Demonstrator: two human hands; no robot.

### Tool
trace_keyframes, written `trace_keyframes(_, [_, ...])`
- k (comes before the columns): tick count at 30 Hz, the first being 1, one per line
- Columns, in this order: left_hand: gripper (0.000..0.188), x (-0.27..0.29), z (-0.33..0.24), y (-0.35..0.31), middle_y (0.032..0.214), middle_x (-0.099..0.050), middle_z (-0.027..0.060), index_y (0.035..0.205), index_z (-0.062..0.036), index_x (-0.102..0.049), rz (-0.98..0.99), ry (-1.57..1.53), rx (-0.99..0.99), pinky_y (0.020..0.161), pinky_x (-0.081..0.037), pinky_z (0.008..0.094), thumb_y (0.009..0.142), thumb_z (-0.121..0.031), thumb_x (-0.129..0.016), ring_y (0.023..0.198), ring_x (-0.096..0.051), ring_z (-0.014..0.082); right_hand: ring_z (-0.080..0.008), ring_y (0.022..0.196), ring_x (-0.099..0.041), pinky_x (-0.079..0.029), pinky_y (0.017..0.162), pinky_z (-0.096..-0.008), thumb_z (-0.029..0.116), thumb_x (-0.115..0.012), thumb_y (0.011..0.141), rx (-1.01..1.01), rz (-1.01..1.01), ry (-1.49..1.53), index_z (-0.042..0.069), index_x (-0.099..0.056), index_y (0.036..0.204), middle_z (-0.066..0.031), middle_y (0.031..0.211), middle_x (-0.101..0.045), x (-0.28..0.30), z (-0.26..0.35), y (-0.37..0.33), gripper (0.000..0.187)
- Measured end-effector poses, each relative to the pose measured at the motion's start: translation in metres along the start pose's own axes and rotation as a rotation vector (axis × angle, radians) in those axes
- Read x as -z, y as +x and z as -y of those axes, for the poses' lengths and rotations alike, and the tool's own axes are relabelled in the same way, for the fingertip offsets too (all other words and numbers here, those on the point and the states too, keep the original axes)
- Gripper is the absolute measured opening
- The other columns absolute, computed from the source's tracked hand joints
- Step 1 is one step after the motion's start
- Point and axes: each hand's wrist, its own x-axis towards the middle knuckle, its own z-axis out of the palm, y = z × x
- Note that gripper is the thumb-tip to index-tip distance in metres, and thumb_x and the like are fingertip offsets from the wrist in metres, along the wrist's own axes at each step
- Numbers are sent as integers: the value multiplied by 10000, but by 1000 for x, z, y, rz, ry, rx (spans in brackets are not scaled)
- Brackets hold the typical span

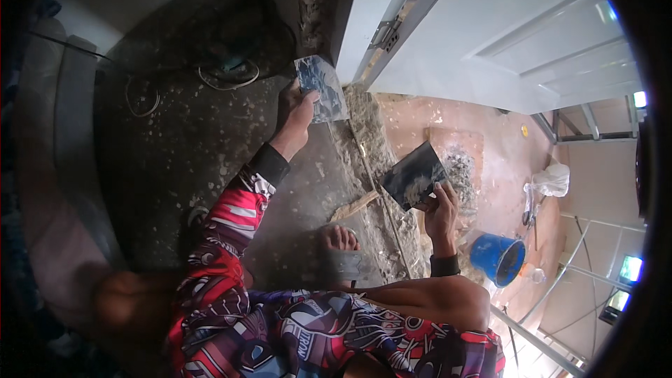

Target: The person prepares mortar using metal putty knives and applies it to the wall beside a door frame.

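The person's left grip (pixel 297 113) is pressed together on a flat, thin, blue-grey rectangular plate smeared with pale material (pixel 323 91): the thumb lies over its near left edge and the other fingers are mostly hidden. This smeared plate stands out toward the foot of the white door frame (pixel 350 24), just beside the lower end of a rough, broken wall edge (pixel 308 10); whether it touches either one, I cannot tell.

The right grip (pixel 441 215) pinches a black rectangular sheet with whitish-brown smears (pixel 413 173) by its lower right corner, thumb on the upper face, the fingers partly out of sight behind. The black sheet is held above a rough strip of broken, crumbly grey mortar (pixel 374 136) that runs along the floor from the door frame, and the two held pieces are well apart.

A splintered light-brown strip of wood (pixel 355 206) lies left of the black sheet, near the person's bare foot (pixel 341 239). To the right of the right grip is a round blue plastic bucket (pixel 484 255), and farther off lies a crumpled white plastic bag (pixel 551 180). A white panelled door (pixel 511 49) with a metal hinge (pixel 383 33) stands at the upper right
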Motion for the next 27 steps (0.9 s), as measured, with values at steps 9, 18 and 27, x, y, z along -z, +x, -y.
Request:
trace_keyframes(9, [330, -36, -99, -29, 1002, -653, 28, 1137, -42, -603, 104, -35, -176, 848, -529, 313, 812, -10, -559, 928, -639, 157, -155, 710, -677, -629, 580, -385, 109, -543, 967, -18, -13, 8, 66, -571, 1006, -52, 867, -650, -10, 0, 6, 65])
trace_keyframes(18, [216, -53, -157, -30, 905, -659, 34, 989, -29, -631, 98, 63, -82, 764, -548, 320, 793, 8, -548, 824, -654, 158, -160, 691, -689, -631, 585, -339, 140, -531, 979, -8, -8, -19, 36, -578, 983, -66, 870, -645, -1, -7, 7, 114])
trace_keyframes(27, [322, -68, -226, -39, 1110, -616, 139, 1117, 21, -581, 274, 403, -346, 935, -504, 344, 814, 126, -613, 1024, -624, 262, -148, 649, -681, -632, 590, -338, 131, -522, 985, 11, 24, -16, 11, -587, 1090, -77, 888, -670, -4, -4, 14, 172])
